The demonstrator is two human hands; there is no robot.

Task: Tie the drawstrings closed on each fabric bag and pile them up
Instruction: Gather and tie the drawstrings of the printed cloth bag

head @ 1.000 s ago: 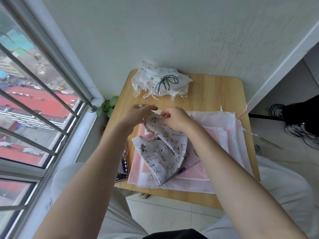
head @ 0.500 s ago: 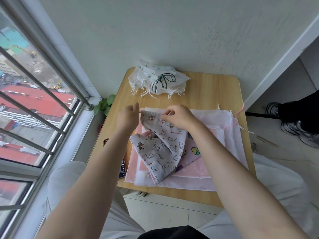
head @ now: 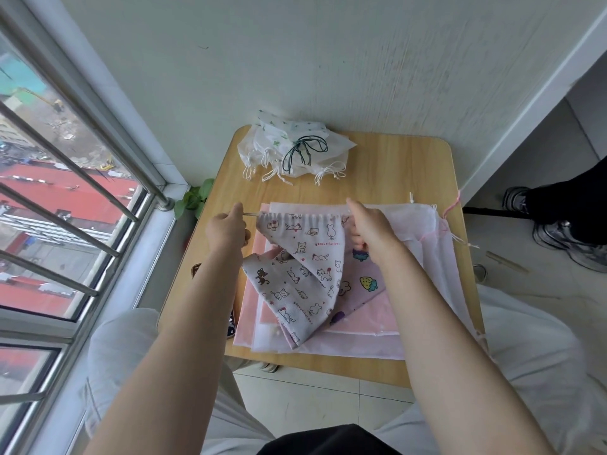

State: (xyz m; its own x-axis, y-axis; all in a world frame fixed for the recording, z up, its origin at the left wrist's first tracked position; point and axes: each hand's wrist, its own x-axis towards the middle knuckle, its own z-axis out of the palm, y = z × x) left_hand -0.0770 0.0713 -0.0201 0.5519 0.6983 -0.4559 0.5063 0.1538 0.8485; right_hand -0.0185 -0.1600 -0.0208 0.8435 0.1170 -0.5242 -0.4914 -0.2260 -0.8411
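**Cat-print bag cinched at the counter**

The left hand [head: 226, 229] pinched a drawstring [head: 252, 214] while the right hand [head: 371, 228], fingers curled, held the other end of the cat-print bag [head: 295, 277], its mouth gathered above the counter [head: 394, 165]. Knotting the cords likely came next. Its print appeared to read "Beautiful Day".

A small wooden table [head: 407, 178] stands against a pale wall [head: 328, 60]. A barred window [head: 65, 192] on the left admits daylight. Pale floor tiles [head: 312, 399] lie below.
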